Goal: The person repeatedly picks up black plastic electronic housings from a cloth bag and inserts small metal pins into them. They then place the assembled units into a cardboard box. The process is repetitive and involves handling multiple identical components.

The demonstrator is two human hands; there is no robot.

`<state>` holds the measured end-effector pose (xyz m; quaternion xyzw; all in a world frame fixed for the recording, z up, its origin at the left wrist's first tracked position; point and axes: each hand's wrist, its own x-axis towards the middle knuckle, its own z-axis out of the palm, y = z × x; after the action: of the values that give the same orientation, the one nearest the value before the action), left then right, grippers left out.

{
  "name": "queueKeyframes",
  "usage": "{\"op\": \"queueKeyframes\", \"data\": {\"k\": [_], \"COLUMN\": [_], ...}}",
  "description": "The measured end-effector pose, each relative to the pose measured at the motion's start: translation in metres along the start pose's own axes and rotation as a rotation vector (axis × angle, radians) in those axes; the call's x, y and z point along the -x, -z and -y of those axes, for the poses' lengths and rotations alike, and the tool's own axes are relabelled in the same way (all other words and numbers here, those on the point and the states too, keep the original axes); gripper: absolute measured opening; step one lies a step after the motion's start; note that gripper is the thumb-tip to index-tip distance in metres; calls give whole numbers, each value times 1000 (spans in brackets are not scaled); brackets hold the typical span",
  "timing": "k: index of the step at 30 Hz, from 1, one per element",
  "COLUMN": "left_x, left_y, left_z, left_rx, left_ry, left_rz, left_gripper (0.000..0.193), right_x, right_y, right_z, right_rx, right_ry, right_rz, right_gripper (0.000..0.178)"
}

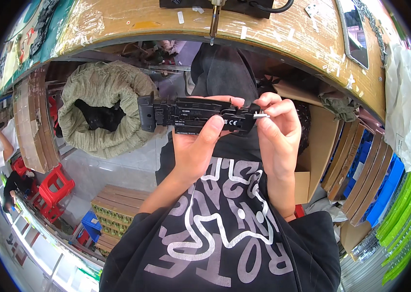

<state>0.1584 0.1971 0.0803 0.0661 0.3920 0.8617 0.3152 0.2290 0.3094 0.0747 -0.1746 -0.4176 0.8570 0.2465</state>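
Note:
A long black plastic device [186, 115] with small pale print lies across my left hand [198, 141], held over my lap. The left thumb presses on its face and the fingers wrap round behind it. At the device's right end my right hand [281, 121] pinches a small whitish metal-looking piece [261, 116] between thumb and fingertips. That piece touches or nearly touches the device's end; its exact kind is too small to tell. The device's left end is a wider black block that sticks out past my left hand.
Ahead is a wooden workbench [142, 24] with a pointed metal tool tip [214, 29] over its edge and a phone [354, 36] at right. A fabric sack [103, 109] stands left. Red stools [55, 186] and stacked trays [115, 214] lie beyond; cartons [322, 141] stand right.

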Motion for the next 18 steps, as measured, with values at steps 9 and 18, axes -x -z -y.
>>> {"op": "queueKeyframes", "data": {"k": [9,18], "left_x": [3,4], "left_y": [2,7], "left_z": [6,4], "left_rx": [-20,-165], "left_ry": [-84,-76], "left_rz": [28,115], "left_gripper": [25,26], "right_x": [2,2], "right_y": [-1,-2], "right_z": [2,-1], "right_rx": [1,-43], "right_ry": [-80,-36], "right_rz": [-1,-13], "right_gripper": [16,17]}}
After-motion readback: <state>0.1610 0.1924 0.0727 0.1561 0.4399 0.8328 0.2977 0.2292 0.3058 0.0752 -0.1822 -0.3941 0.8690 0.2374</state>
